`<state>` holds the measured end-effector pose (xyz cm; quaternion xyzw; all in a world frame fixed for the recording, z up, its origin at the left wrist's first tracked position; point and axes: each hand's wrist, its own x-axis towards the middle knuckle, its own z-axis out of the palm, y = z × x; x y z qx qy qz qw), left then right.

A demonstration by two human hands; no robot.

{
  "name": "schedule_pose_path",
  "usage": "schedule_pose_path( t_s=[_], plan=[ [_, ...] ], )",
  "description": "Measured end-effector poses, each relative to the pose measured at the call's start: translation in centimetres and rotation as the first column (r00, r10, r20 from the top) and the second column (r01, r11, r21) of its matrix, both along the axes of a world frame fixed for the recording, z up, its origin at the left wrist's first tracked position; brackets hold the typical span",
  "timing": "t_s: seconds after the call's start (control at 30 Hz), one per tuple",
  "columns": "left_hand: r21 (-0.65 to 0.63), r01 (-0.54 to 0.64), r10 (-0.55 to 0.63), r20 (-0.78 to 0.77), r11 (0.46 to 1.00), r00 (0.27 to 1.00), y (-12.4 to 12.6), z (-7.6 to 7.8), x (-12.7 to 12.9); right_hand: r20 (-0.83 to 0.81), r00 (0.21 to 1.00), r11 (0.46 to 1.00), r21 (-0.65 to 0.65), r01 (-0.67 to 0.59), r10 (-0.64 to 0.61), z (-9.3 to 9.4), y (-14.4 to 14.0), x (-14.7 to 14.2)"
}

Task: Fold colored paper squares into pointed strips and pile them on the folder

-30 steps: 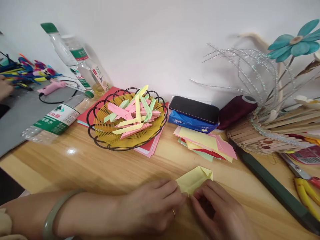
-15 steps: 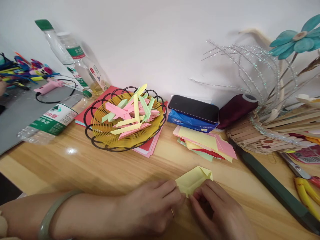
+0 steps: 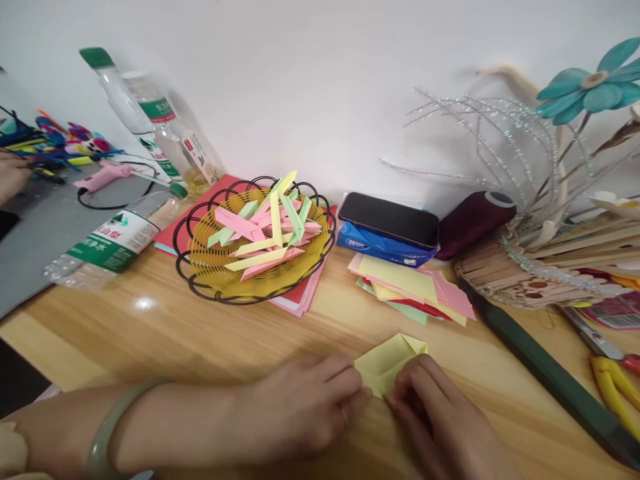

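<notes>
A yellow sheet of paper (image 3: 387, 362), with folded corners at its far right end, lies on the wooden table between my hands. My left hand (image 3: 315, 403) pinches its near left edge, fingers curled. At the near right edge, my right hand (image 3: 440, 413) grips the same paper between thumb and fingers. Behind the hands, a yellow woven basket (image 3: 210, 270) with a black looped rim holds several folded strips of pink, green and yellow paper (image 3: 273, 223). A stack of loose coloured paper pieces (image 3: 400, 277) lies beyond the sheet.
A black phone (image 3: 390, 219) rests on a blue tissue pack (image 3: 383, 248). On the right are a dark green bar (image 3: 550, 373), scissors (image 3: 607, 380) and a maroon thread cone (image 3: 475, 220). Plastic bottles (image 3: 117, 240) are at left, near another person's hand (image 3: 13, 175).
My right hand has shifted slightly along the paper's near edge, away from my left. The other person's hand has come further into view at left. The whole view has shifted a little.
</notes>
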<state>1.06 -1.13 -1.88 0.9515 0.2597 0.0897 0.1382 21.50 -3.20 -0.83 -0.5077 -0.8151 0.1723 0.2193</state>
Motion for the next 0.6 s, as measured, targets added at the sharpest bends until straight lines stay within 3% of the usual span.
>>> schedule_pose_path(
  t_s=[0.13,0.2,0.3,0.37,0.6],
  plan=[
    [0.049,0.015,-0.016,0.011,0.999,1.0,0.4,0.2,-0.3,0.068,0.997,0.999,-0.01,-0.046,0.046,0.5,-0.3,0.3],
    [0.088,0.039,-0.04,0.011,0.995,0.999,0.7,0.4,-0.5,0.162,0.977,0.988,0.034,-0.148,0.141,0.8,-0.5,0.7],
    [0.139,0.079,-0.08,-0.005,0.987,0.997,1.0,0.9,-0.7,0.284,0.92,0.917,0.215,-0.336,0.271,1.2,-0.6,1.6],
    [0.164,0.101,-0.099,-0.022,0.981,0.995,1.2,1.2,-0.8,0.332,0.901,0.874,0.301,-0.381,0.279,1.5,-0.6,2.3],
    [0.329,0.084,-0.096,0.02,0.941,0.995,1.7,1.3,-1.1,0.414,0.828,0.78,0.339,-0.526,0.378,0.9,-1.1,3.1]
  ],
)
